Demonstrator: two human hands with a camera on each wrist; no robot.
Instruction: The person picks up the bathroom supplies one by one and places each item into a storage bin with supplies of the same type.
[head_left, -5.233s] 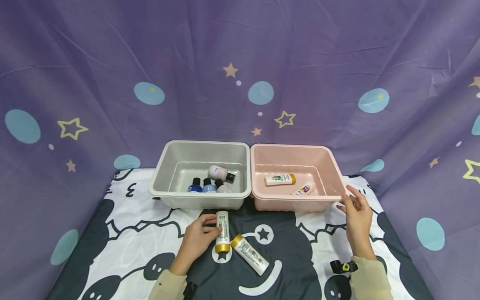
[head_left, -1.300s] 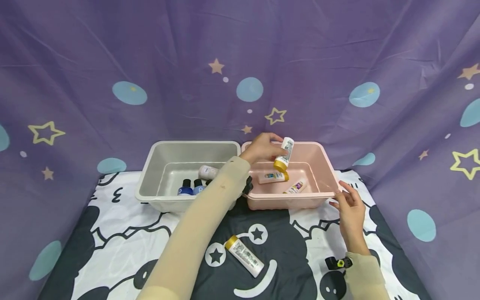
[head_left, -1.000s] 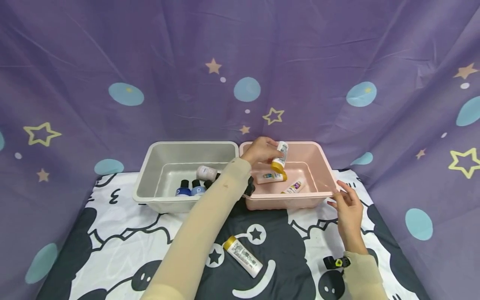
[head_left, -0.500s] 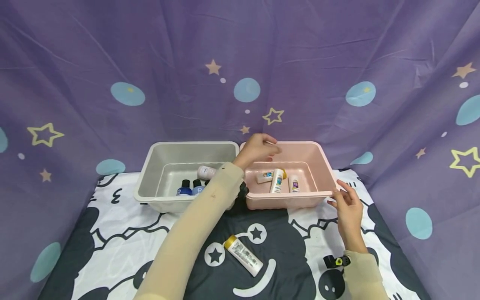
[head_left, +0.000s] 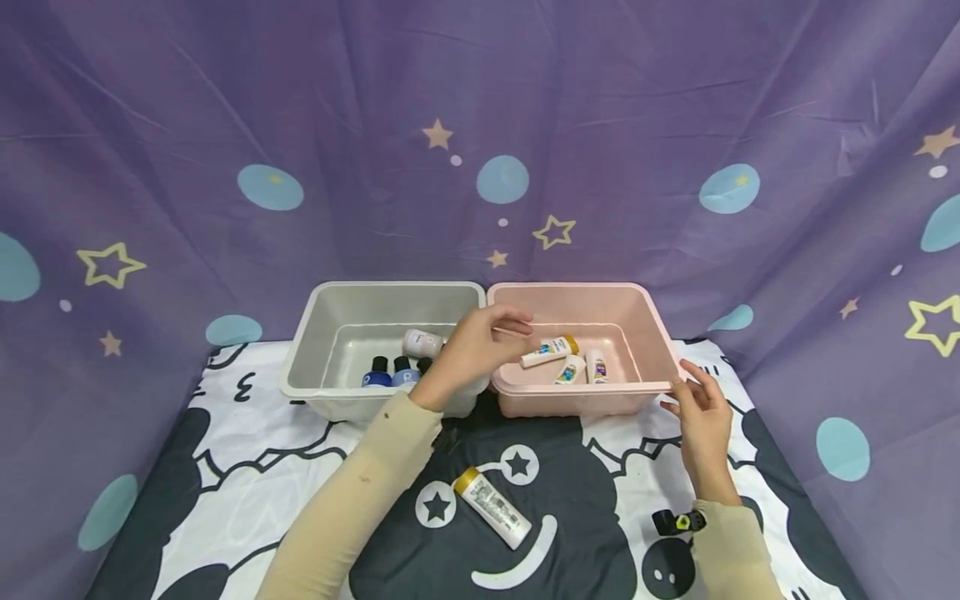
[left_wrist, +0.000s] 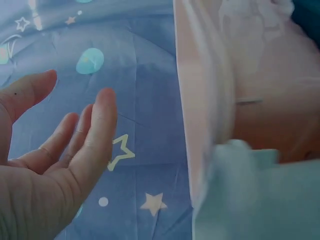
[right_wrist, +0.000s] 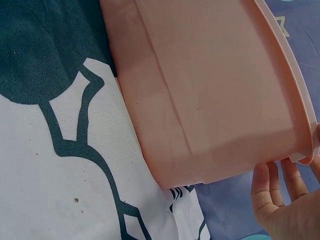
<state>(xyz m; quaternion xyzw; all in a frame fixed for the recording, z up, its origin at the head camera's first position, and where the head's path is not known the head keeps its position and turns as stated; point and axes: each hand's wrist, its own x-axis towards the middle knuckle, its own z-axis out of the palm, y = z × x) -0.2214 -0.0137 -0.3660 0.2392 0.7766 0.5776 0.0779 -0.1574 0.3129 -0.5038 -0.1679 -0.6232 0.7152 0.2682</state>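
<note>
My left hand (head_left: 487,342) hangs with nothing in it over the near inner edges of the two bins, fingers loosely bent and apart from the thumb. In the left wrist view that hand (left_wrist: 55,145) is beside the pink bin's blurred wall. My right hand (head_left: 705,425) grips the front right corner of the pink bin (head_left: 577,404); the right wrist view has fingers (right_wrist: 261,187) below the rim. Inside the pink bin lie a white tube with a gold cap (head_left: 550,351) and two more white tubes. Another gold-capped white tube (head_left: 495,507) lies on the cloth.
A grey bin (head_left: 352,304) stands against the pink one on the left. It holds a dark blue bottle (head_left: 377,375), a light blue bottle (head_left: 406,375) and a pale pink bottle (head_left: 422,342). Behind is a purple curtain (head_left: 637,125); a patterned cloth (head_left: 262,483) covers the table.
My left hand took a white tube from the cloth, carried it over the pink bin and let it go there. It has since drawn back left and nearer. The right hand stays at the corner.
</note>
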